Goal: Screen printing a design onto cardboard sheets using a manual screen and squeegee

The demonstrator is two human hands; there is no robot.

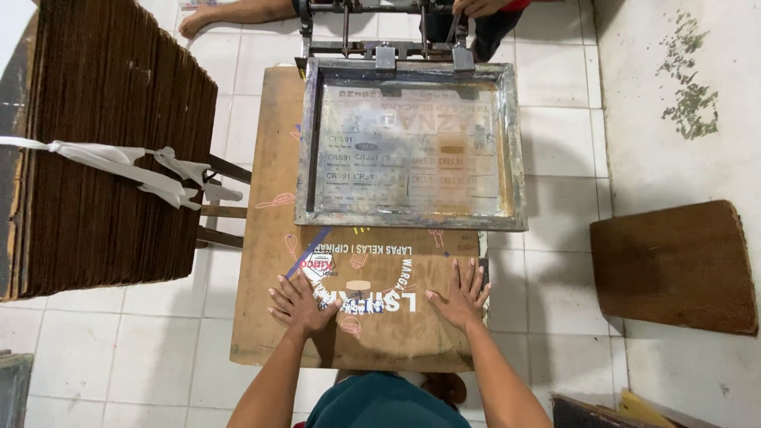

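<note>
A flat sheet of printed cardboard (372, 317) is being pressed down on a brown board (265, 261) at the near middle of the scene, its far part being covered by a metal-framed printing screen (412, 147) that is being held over it. The left hand (300, 305) is being laid flat on the near left part of the sheet, fingers spread open and gripping nothing; the right hand (461, 295) is being laid flat on the near right part in the same way, fingers splayed and touching the printed surface. Beyond the screen, at the far edge, a hinged metal clamp (384, 51) is being touched by another person's hand (476, 6), and a bare foot (194, 20) is being shown on the white tiled floor (143, 349). To the left, a tall stack of cardboard sheets (103, 143) is being bound by a white strap (119, 162). To the right, well apart, a brown mat (674, 265) is being left lying on the floor
</note>
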